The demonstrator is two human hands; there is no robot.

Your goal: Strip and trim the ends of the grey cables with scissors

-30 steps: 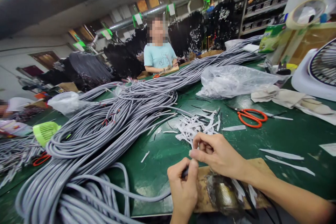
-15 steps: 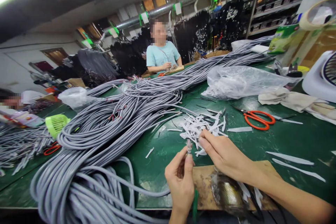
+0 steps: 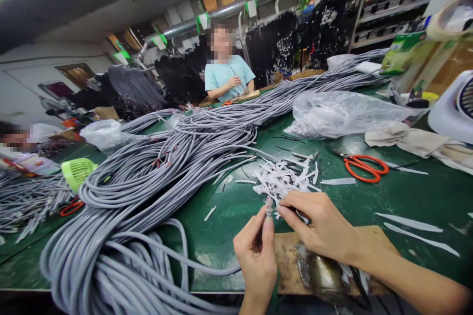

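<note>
Between thumb and fingertips, my left hand [image 3: 256, 253] grips a grey cable near its stripped end [image 3: 269, 205], which points up. My right hand [image 3: 320, 224] is closed in a pinch just right of that end; anything in its fingertips is too small to make out. Behind the hands lies a heap of white strips [image 3: 279, 179] mixed with dark bits. Under my right wrist, a wooden board [image 3: 290, 275] carries a dark, brassy rounded object [image 3: 322, 273]. A large bundle of grey cables [image 3: 173, 182] spreads across the left and middle of the green table.
Orange-handled scissors [image 3: 365, 168] lie on the right, near a clear plastic bag [image 3: 340, 113] and a folded cloth [image 3: 414, 140]. A white fan [image 3: 453, 108] stands at the right edge. Across the table sits a person [image 3: 229, 78]. A light-green plastic piece [image 3: 78, 174] is on the left.
My right hand has moved slightly left and down, closer to the cable end. My left hand still grips the cable, a little further right. The person opposite has raised a hand.
</note>
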